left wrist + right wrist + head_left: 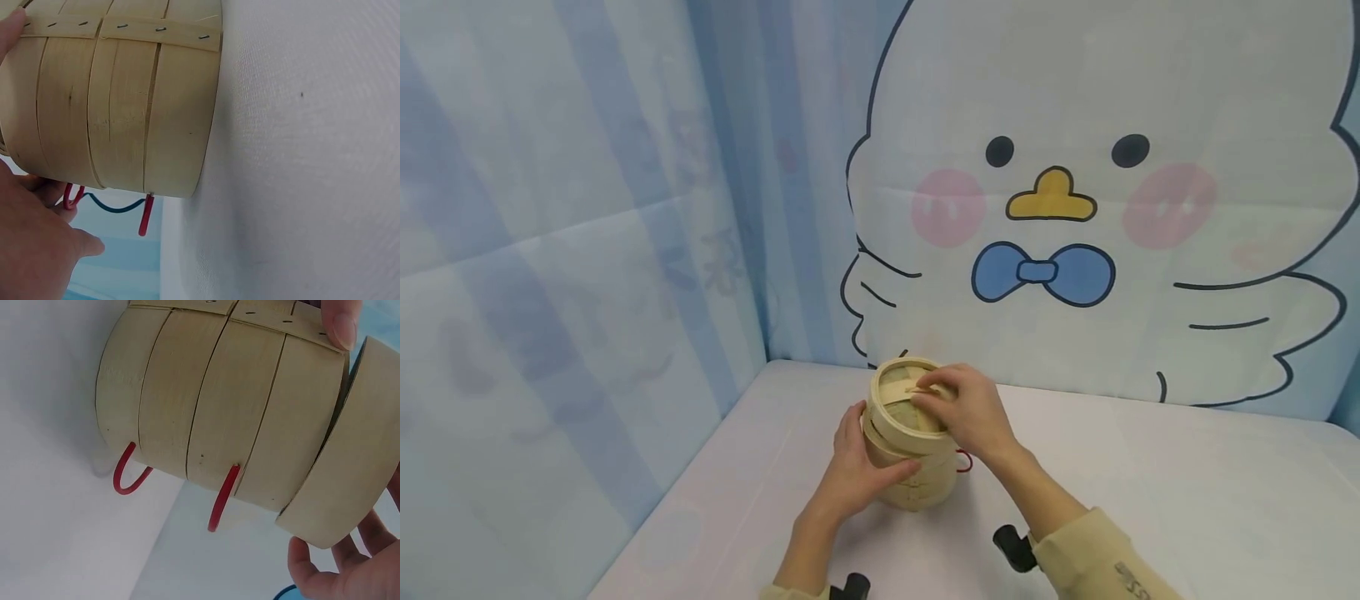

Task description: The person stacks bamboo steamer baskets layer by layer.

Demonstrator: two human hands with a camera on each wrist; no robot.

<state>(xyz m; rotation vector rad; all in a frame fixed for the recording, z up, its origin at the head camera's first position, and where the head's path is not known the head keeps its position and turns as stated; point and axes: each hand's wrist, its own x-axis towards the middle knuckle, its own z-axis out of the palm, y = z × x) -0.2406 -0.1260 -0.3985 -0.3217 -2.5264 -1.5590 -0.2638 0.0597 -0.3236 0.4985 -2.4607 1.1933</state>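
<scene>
A round bamboo steamer (917, 492) of stacked tiers stands on the table. Its lid (891, 425) sits tilted on top, and the right wrist view shows a dark gap between lid (353, 462) and upper tier. My left hand (853, 475) grips the steamer's side, thumb across the front and fingers round the left. My right hand (973, 412) pinches the lid's handle from above. Red loops (224, 499) stick out of the steamer's side in the right wrist view; the left wrist view shows my left fingers beside another red loop (147, 215).
The pale tabletop (1150, 492) extends to the right. Directly behind the steamer hangs a backdrop (1037, 342) with a white cartoon bird, and a blue striped curtain (587, 250) borders the left. Black wrist mounts (1015, 548) sit near my sleeves.
</scene>
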